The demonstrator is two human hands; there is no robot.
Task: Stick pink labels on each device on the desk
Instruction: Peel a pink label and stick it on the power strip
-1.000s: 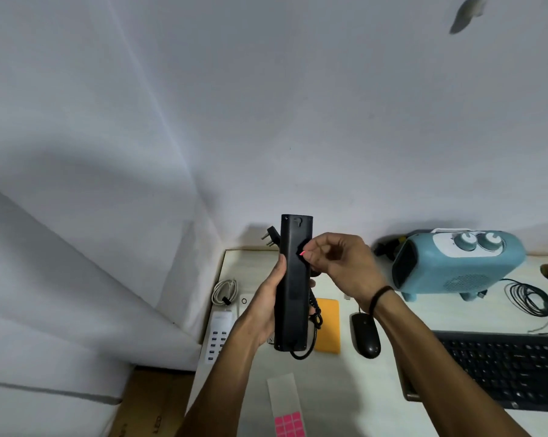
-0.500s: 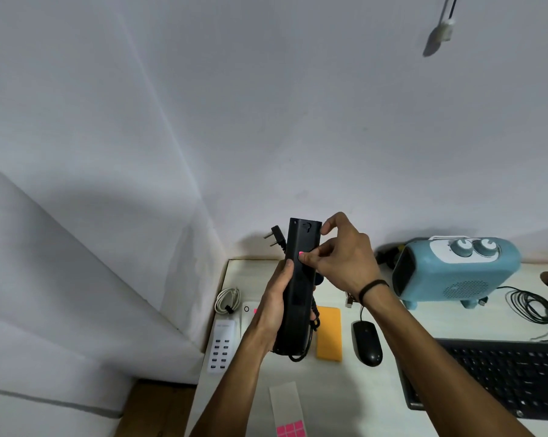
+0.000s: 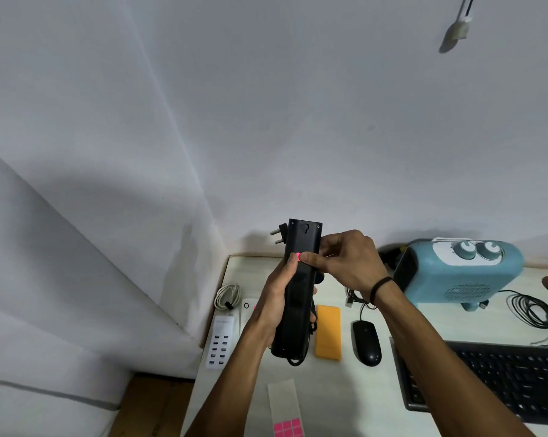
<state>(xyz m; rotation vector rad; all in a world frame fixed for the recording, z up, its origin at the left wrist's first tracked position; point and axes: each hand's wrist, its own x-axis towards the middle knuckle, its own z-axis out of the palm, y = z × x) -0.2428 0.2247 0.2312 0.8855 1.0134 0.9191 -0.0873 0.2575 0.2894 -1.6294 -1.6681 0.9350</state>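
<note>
My left hand [image 3: 274, 299] grips a black power strip [image 3: 298, 313] and holds it upright above the desk, back side toward me. Its plug [image 3: 279, 235] sticks out at the top left. My right hand [image 3: 351, 263] holds the strip's upper right edge, and its thumb presses a small pink label [image 3: 298, 255] onto the back. A sheet of pink labels [image 3: 287, 428] lies on the desk near the front edge.
On the white desk [image 3: 345, 392] lie a white multi-port charger [image 3: 220, 342], a coiled white cable [image 3: 227, 296], an orange device [image 3: 328, 331], a black mouse [image 3: 366, 342], a keyboard [image 3: 503, 376], a blue heater [image 3: 458, 269] and a black cable [image 3: 534, 313]. Walls enclose the left and back.
My right hand brought the pinched pink label against the strip's back and now presses it flat with the thumb. The strip tilted slightly and stays in my left hand.
</note>
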